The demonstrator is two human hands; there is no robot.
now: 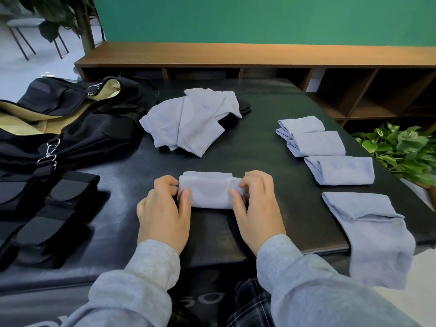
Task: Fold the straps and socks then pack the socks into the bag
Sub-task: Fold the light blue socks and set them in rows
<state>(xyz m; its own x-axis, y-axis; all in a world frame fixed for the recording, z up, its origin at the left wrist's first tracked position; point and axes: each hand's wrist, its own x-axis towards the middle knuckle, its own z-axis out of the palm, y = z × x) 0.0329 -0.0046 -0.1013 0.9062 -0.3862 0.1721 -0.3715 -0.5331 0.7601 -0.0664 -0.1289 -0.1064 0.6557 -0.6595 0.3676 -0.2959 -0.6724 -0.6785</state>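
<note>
1. Hands: your left hand point(162, 208) and right hand point(256, 207) each pinch an end of the folded pale-blue sock point(208, 193) on the black table point(271, 161).
2. Four folded socks point(316, 143) lie right; the open black bag point(70, 114) sits far left.

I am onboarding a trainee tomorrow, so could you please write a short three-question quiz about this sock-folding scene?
1. True or false: both hands grip the same pale blue sock.
2. Where does the open black bag lie from the person's view: A) far left, B) far right, C) right at the table's near edge?
3. What lies in a heap at the middle back of the table?

Key
1. True: the left hand and right hand hold the two ends of the folded sock.
2. A: the bag lies far left, its tan lining showing.
3. A pile of unfolded socks on the table.
</note>
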